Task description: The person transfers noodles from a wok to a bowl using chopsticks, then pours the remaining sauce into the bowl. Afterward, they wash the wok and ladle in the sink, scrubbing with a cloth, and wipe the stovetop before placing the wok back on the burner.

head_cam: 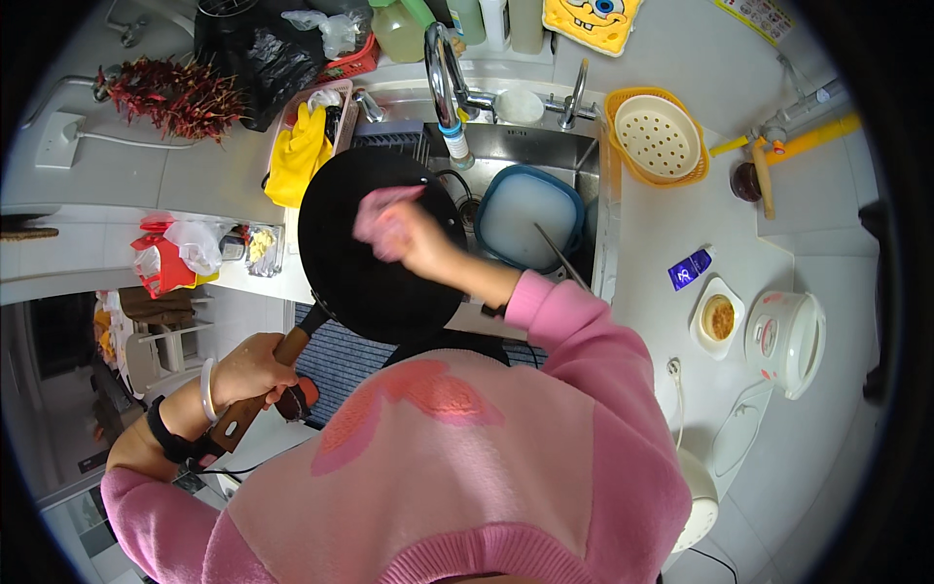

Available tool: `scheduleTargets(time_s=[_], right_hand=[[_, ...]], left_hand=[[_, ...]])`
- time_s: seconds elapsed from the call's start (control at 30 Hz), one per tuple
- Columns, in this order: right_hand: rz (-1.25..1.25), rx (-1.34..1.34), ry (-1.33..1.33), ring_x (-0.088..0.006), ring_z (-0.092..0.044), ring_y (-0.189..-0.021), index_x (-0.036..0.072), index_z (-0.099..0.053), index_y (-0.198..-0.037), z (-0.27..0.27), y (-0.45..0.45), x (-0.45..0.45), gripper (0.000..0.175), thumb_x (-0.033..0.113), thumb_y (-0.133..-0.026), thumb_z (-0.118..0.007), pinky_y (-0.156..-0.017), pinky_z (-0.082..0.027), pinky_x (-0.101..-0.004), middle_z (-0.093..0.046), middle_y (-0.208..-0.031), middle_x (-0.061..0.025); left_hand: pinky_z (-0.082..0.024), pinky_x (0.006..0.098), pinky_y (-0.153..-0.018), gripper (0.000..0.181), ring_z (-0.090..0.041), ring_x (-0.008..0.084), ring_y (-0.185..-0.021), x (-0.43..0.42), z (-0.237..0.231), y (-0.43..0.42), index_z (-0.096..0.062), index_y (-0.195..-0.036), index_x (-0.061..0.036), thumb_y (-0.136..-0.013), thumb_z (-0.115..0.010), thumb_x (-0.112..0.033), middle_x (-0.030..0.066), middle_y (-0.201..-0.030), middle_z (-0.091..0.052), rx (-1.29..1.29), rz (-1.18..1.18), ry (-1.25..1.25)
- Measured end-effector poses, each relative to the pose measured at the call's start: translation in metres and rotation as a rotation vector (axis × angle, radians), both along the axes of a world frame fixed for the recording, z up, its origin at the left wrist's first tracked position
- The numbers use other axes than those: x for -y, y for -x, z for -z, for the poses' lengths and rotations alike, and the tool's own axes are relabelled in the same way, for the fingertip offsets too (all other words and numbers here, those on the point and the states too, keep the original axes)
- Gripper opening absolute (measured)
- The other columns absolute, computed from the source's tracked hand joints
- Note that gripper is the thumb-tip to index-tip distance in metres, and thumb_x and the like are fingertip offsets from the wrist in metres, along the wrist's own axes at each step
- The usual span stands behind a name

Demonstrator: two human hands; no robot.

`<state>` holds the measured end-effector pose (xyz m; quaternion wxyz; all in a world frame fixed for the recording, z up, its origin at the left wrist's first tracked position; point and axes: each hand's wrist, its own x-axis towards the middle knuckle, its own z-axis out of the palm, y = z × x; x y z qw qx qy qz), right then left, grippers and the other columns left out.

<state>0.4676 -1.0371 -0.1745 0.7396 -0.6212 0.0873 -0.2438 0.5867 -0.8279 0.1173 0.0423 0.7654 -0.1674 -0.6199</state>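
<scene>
A black wok (350, 270) is held up at the left side of the sink, its wide face turned toward me. My left hand (255, 372) grips its wooden handle (292, 346). Over the wok's surface is my right hand (412, 237), blurred, with a pink cloth (379, 212) bunched in its fingers. In the steel sink (587, 157) stands a blue basin (490, 197) of cloudy water, and a thin utensil handle (558, 252) slants out of it.
A chrome faucet (440, 66) arches over the sink. Yellow rubber gloves (299, 157) hang from a pink basket at the left. To the right are a yellow basket with a perforated tray (657, 136), a purple tube (689, 269), a dish with round food (719, 318) and a white appliance (781, 343).
</scene>
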Motion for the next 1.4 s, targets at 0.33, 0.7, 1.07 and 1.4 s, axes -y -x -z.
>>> scheduleTargets(time_s=[0.33, 0.7, 1.07, 1.4], right_hand=[[0.598, -0.156, 0.506, -0.0359, -0.045, -0.093, 0.006, -0.049, -0.099, 0.01, -0.085, 0.026, 0.046, -0.015, -0.057, -0.051, -0.082, -0.039, -0.0428, -0.043, -0.102, -0.0164], [-0.371, 0.151, -0.513, -0.012, -0.055, -0.067, 0.008, -0.051, -0.102, -0.087, -0.064, -0.014, 0.028, -0.006, -0.078, -0.056, -0.049, -0.046, -0.026, -0.052, -0.087, -0.0022], [-0.24, -0.048, 0.388, -0.0287, -0.06, -0.094, 0.001, -0.054, -0.097, -0.043, -0.036, -0.052, 0.015, 0.007, -0.084, -0.049, -0.084, -0.047, -0.0372, -0.06, -0.099, -0.0164], [0.181, -0.936, 0.786, -0.037, -0.07, -0.077, -0.004, -0.049, -0.115, 0.046, 0.007, 0.075, 0.037, 0.011, -0.083, -0.061, -0.072, -0.055, -0.0487, -0.068, -0.087, -0.0233]], left_hand=[[-0.044, 0.0305, -0.037, 0.016, -0.053, 0.0153, -0.041, 0.008, -0.011, 0.02, -0.049, -0.077, 0.0019, -0.077, -0.064, -0.003, 0.0087, -0.056, -0.055, -0.019, 0.058, 0.003], [-0.043, 0.0308, -0.036, 0.016, -0.053, 0.0164, -0.041, 0.011, 0.002, 0.011, -0.049, -0.077, 0.0037, -0.075, -0.065, -0.001, 0.0095, -0.056, -0.055, -0.016, 0.036, 0.018], [-0.044, 0.0306, -0.037, 0.016, -0.054, 0.0164, -0.041, 0.01, -0.002, 0.009, -0.051, -0.078, 0.004, -0.076, -0.064, -0.004, 0.0093, -0.056, -0.056, -0.004, 0.092, 0.021], [-0.044, 0.0308, -0.038, 0.016, -0.053, 0.0167, -0.041, -0.002, 0.009, 0.008, -0.051, -0.074, 0.0037, -0.073, -0.065, -0.001, 0.0116, -0.056, -0.057, -0.08, -0.054, 0.046]])
